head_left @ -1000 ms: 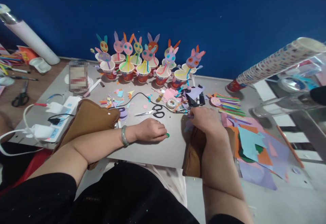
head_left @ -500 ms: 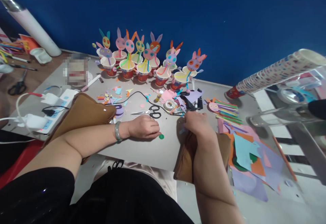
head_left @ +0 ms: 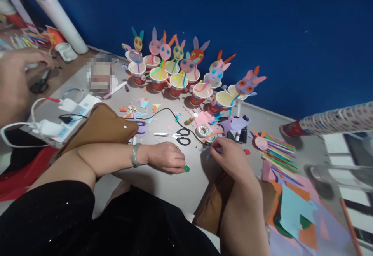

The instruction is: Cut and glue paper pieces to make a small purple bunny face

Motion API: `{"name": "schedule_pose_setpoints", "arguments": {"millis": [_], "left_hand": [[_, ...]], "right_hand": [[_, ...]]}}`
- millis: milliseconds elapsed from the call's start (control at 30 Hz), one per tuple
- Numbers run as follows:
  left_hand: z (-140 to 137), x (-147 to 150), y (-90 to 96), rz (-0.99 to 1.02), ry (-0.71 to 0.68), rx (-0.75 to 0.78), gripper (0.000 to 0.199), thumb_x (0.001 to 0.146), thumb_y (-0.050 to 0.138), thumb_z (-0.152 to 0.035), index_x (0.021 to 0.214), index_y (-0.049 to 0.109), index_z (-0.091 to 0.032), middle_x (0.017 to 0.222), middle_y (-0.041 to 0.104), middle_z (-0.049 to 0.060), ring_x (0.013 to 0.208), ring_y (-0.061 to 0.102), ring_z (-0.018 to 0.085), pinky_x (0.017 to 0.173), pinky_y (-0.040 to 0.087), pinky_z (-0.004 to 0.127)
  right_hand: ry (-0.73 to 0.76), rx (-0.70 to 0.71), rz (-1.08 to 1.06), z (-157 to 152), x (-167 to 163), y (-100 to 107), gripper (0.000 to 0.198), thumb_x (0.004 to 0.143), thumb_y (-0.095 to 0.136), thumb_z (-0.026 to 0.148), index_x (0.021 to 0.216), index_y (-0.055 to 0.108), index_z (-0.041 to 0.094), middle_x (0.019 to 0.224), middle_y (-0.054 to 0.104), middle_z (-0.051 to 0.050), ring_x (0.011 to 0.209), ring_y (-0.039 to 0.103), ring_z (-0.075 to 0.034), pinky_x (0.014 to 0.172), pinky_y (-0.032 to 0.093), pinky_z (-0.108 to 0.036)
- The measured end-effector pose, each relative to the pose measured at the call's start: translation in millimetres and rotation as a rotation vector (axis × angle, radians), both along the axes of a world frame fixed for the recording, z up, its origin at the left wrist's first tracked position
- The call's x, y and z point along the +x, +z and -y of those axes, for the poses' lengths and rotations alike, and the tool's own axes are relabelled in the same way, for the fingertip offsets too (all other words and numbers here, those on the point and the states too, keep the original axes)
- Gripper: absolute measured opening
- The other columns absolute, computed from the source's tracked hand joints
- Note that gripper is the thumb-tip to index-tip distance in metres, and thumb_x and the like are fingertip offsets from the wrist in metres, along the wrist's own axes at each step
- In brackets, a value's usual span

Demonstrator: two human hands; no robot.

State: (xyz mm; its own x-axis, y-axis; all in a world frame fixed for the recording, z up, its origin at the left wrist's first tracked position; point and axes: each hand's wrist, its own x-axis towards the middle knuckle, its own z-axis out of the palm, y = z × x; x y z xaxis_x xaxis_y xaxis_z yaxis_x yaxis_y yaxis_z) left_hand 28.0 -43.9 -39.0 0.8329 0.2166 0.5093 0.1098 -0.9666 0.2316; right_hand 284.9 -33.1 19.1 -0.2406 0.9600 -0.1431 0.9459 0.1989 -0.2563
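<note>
A small green paper disc (head_left: pixel 187 168) shows at the fingertips of my left hand (head_left: pixel 167 158), whose fingers are closed on its edge just over the table. My right hand (head_left: pixel 229 154) has its fingers curled together beside the black bag and paper scraps; whatever they may hold is hidden. Black-handled scissors (head_left: pixel 175 135) lie between and beyond my hands, blades to the left. Near my right fingers are a roll of tape (head_left: pixel 203 131) and a glue stick (head_left: pixel 192 118). A small red piece (head_left: pixel 247 152) lies right of my right hand.
Paper cups (head_left: pixel 201 93) with rabbit-faced paper figures line the blue wall. A brown cushion (head_left: pixel 101 128) and power strip (head_left: pixel 77 118) are left; coloured sheets (head_left: pixel 294 209), paper strips (head_left: pixel 281 153) and stacked cups (head_left: pixel 329 120) right. Another person's hand (head_left: pixel 29 61) is far left.
The view has shifted, so the table things sit further right. Another person's hand has come in at the left. My right fingers have curled in; the green disc stays at my left fingertips.
</note>
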Motion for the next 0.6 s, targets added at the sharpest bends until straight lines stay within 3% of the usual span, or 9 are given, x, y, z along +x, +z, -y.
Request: {"name": "schedule_pose_setpoints", "arguments": {"millis": [67,133,233,400,500,600], "left_hand": [[-0.4,-0.1,-0.5,-0.030,-0.009,-0.099,0.028,0.100,0.054,-0.037,0.079,0.064,-0.021,0.074,0.068,0.004,0.064,0.060,0.012,0.062,0.042,0.029],[0.0,0.3,-1.3,-0.042,-0.006,-0.271,0.027,0.099,0.054,-0.039,0.086,0.069,-0.021,0.078,0.071,0.006,0.067,0.063,0.013,0.063,0.043,0.027],[1.6,2.5,-2.0,0.065,0.032,-0.662,0.025,0.094,0.062,-0.041,0.101,0.073,-0.020,0.085,0.074,0.008,0.070,0.065,0.012,0.065,0.048,0.024],[1.0,7.7,3.1,0.352,0.136,-1.442,0.058,0.086,0.072,-0.051,0.130,0.063,-0.014,0.081,0.073,0.004,0.058,0.062,0.009,0.055,0.050,0.021],[-2.8,8.5,7.2,0.448,0.106,-1.650,0.067,0.081,0.074,-0.060,0.127,0.062,-0.012,0.068,0.068,0.001,0.053,0.063,0.011,0.051,0.050,0.021],[-7.1,8.5,8.3,0.498,0.096,-1.731,0.063,0.079,0.074,-0.064,0.114,0.066,-0.012,0.063,0.068,0.001,0.051,0.063,0.010,0.050,0.049,0.020]], "right_hand": [[-0.020,0.162,-0.284,0.3,-7.1,-3.3,0.010,0.088,0.056,0.027,0.079,0.059,0.024,0.088,0.074,-0.007,0.087,0.069,-0.024,0.080,0.051,-0.035],[-0.070,0.348,-0.407,2.0,-16.3,-6.4,0.012,0.092,0.055,0.032,0.083,0.060,0.025,0.087,0.074,-0.007,0.086,0.069,-0.024,0.084,0.052,-0.038],[-0.045,0.508,-0.335,5.6,-28.3,-10.4,0.012,0.092,0.058,0.032,0.083,0.061,0.027,0.085,0.074,-0.009,0.088,0.069,-0.027,0.092,0.050,-0.045],[0.145,0.546,-0.173,12.1,-40.4,-16.6,0.012,0.092,0.061,0.027,0.084,0.069,0.028,0.089,0.075,-0.007,0.085,0.067,-0.024,0.096,0.041,-0.048],[0.284,0.627,-0.050,14.4,-47.0,-19.5,0.014,0.094,0.060,0.023,0.089,0.071,0.028,0.091,0.076,-0.004,0.083,0.066,-0.020,0.094,0.039,-0.043],[0.398,0.863,0.021,13.3,-51.8,-20.5,0.010,0.093,0.064,0.018,0.090,0.070,0.026,0.085,0.075,-0.002,0.078,0.063,-0.017,0.092,0.038,-0.038]]}}
